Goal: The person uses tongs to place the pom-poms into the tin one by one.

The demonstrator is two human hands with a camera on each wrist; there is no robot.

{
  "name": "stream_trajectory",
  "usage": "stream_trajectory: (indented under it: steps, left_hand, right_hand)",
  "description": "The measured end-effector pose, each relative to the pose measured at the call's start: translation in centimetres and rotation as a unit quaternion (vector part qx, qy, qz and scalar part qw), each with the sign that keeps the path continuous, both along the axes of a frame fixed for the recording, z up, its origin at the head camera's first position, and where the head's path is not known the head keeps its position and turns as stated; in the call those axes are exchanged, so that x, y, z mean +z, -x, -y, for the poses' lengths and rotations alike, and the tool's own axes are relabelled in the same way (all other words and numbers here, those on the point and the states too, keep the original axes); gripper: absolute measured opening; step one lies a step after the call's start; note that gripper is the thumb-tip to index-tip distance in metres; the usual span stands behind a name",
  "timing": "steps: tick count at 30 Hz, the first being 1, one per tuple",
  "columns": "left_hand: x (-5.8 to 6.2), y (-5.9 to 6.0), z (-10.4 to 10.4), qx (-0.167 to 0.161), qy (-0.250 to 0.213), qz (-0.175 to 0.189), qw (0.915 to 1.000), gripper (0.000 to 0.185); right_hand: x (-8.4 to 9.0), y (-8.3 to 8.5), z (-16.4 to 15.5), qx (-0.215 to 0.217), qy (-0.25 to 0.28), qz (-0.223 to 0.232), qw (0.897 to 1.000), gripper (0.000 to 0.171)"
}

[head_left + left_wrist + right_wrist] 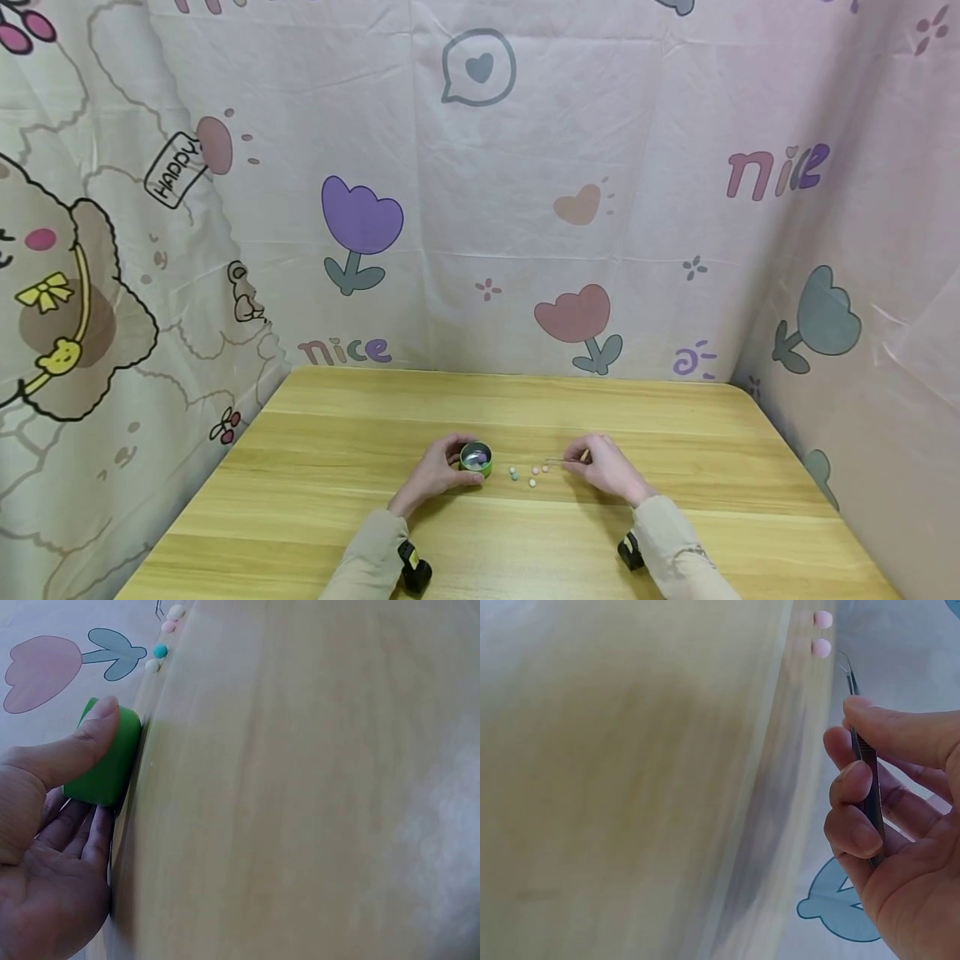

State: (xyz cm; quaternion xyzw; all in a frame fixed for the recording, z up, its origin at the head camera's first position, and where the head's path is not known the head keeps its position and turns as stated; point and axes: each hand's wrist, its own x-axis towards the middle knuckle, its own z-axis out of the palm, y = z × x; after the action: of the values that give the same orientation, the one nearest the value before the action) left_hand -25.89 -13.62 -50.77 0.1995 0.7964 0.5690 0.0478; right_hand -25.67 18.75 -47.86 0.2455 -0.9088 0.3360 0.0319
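Working inboard of the far edge of the table [525,550], we've left hand [438,468] and right hand [606,468] gripping green tin [106,769] and empty tweezers [874,799] respectively. Looks part-done to us: purplish bits [482,458] in tin, five loose balls [532,483] left outside.

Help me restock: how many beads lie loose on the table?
5: a white bead and a teal bead nearest the green tin, another white bead lowest in the head view, and two pink beads nearest the tweezers. Others could be hidden.
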Motion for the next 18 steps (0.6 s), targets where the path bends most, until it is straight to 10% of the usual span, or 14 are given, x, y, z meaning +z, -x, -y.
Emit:
stream_trajectory:
  steps: [18]
  left_hand:
    - [0.06,-0.03,-0.10,0.002,0.006,-0.004,1.0000,0.061]
  right_hand:
    - [-0.24,0.04,-0.07,-0.007,-0.006,0.028,1.000,0.008]
